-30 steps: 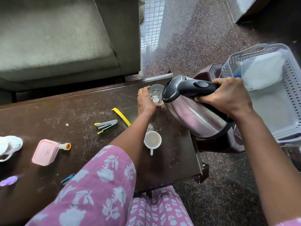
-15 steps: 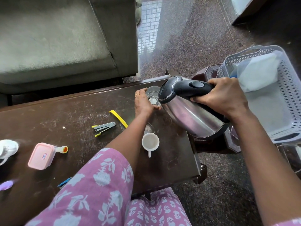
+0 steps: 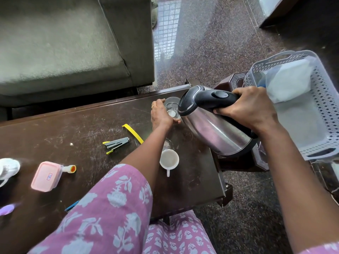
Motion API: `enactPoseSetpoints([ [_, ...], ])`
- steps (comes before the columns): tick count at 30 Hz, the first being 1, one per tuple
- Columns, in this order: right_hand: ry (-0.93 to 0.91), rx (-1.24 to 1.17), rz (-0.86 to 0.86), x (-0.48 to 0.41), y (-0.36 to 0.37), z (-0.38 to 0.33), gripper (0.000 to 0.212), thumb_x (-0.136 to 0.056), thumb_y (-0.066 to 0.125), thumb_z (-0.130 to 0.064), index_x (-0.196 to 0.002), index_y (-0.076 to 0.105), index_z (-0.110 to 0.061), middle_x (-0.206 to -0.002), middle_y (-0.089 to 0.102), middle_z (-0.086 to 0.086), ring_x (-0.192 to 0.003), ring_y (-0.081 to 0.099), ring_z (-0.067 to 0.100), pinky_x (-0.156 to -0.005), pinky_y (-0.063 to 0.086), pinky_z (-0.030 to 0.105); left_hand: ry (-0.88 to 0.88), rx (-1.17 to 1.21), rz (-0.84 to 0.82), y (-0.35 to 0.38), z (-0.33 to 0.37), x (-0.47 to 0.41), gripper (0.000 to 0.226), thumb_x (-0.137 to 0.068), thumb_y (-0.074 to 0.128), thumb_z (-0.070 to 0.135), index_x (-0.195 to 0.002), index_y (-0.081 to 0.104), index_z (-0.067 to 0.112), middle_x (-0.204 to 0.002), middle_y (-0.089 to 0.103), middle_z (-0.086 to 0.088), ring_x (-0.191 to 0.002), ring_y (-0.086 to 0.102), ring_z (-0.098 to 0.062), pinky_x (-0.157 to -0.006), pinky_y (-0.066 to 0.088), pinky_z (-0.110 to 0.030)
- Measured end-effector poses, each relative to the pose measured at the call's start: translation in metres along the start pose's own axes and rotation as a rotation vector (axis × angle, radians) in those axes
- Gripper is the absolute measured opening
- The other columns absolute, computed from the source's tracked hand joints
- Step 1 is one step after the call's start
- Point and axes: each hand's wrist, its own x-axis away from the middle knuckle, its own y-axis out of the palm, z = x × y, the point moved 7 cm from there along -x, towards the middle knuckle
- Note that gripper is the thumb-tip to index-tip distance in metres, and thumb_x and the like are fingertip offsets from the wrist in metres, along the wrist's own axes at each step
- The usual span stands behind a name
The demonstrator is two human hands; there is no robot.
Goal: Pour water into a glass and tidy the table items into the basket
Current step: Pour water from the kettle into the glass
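Dark scratched wood worktop (image 3: 73, 129). Nearest is a white cup (image 3: 169, 159), just beside the left forearm, its handle toward the wearer. Left of it lie a grey stapler (image 3: 117, 143) and a yellow strip (image 3: 133, 133); a pink box (image 3: 46, 176) sits well apart at far left. Beyond, the left hand (image 3: 162, 115) has its fingers (image 3: 157, 103) curled round a clear glass (image 3: 172, 109) near the far edge. The right hand (image 3: 252, 109) grips the handle of a steel kettle (image 3: 218, 131) — tilted, lid end at the glass rim. Off the worktop, right — a grey basket (image 3: 325, 110) holding a white packet (image 3: 288, 83).
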Motion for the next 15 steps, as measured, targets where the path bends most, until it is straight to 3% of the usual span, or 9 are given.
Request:
enactPoseSetpoints([
  [15, 0.009, -0.019, -0.002, -0.0022, -0.0048, 0.0015, 0.040, -0.055, 0.076, -0.049, -0.077, 0.070, -0.016, -0.071, 0.069, 0.014, -0.074, 0.064, 0.032, -0.063, 0.044, 0.031, -0.022, -0.063, 0.015, -0.0010, 0.0005, -0.0003, 0.089, -0.044, 0.092, 0.027, -0.119, 0.044, 0.018, -0.125, 0.046, -0.003, -0.114, 0.050, -0.025, -0.094, 0.043, -0.039],
])
